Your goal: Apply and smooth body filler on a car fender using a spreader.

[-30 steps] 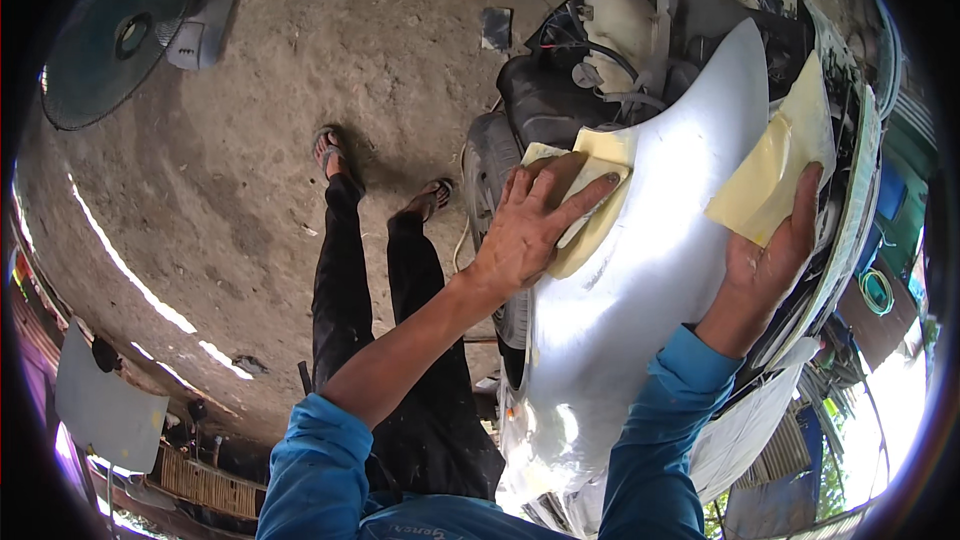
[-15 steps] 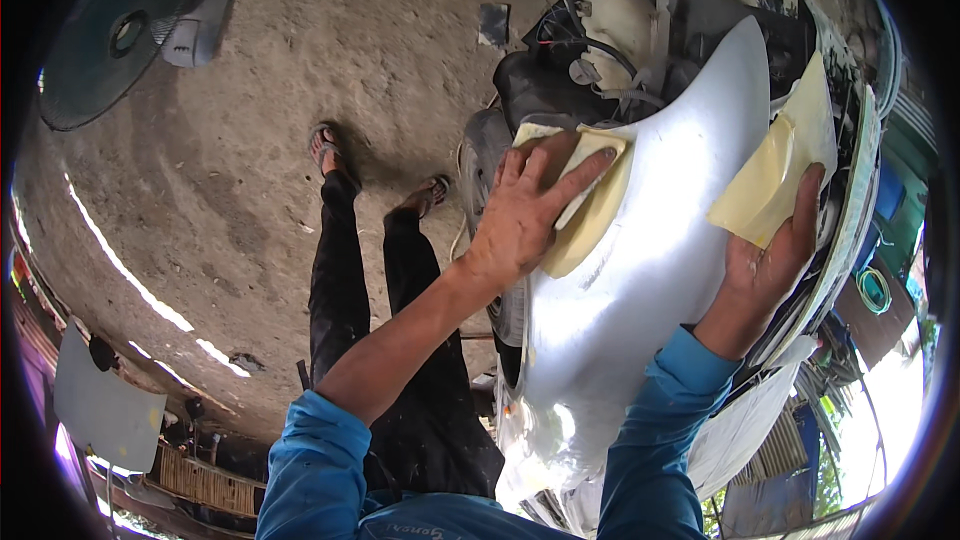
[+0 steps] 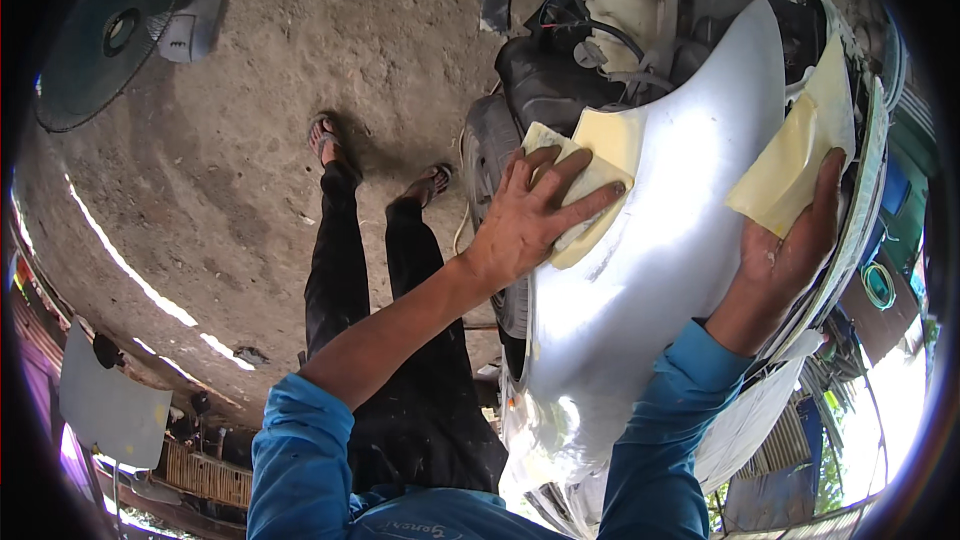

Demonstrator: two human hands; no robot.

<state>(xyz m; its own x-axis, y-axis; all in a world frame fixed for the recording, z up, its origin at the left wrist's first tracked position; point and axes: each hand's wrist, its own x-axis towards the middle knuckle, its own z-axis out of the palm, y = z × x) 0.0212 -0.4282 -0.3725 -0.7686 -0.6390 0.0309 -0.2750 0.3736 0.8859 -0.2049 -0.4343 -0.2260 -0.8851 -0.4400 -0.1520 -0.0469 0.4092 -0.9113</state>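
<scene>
My left hand [image 3: 520,230] lies over a pale flat pad [image 3: 541,141], fingers spread across it and curled at its edges. The pad presses on a yellow patch [image 3: 611,137] at the wheel-arch edge of a silver car fender [image 3: 690,180]. Across the fender, my right hand [image 3: 790,245] is partly turned palm up against a bent pale yellow sheet [image 3: 785,165]. One digit stretches along the sheet's right side; the other fingers are mostly hidden. The sheet overlaps the fender's right edge, and what lies beneath it is hidden.
A black tyre [image 3: 490,155] sits beside the fender. Beyond are a whitish tank [image 3: 620,0] and exposed engine-bay parts. A large fan [image 3: 115,35] stands on the dirt floor [image 3: 260,170] at far left. A small dark square [image 3: 495,10] lies on the floor.
My left hand and the pad have shifted, baring more of the yellow patch at its far end. The whole view has moved slightly; my right hand stays at the yellow sheet.
</scene>
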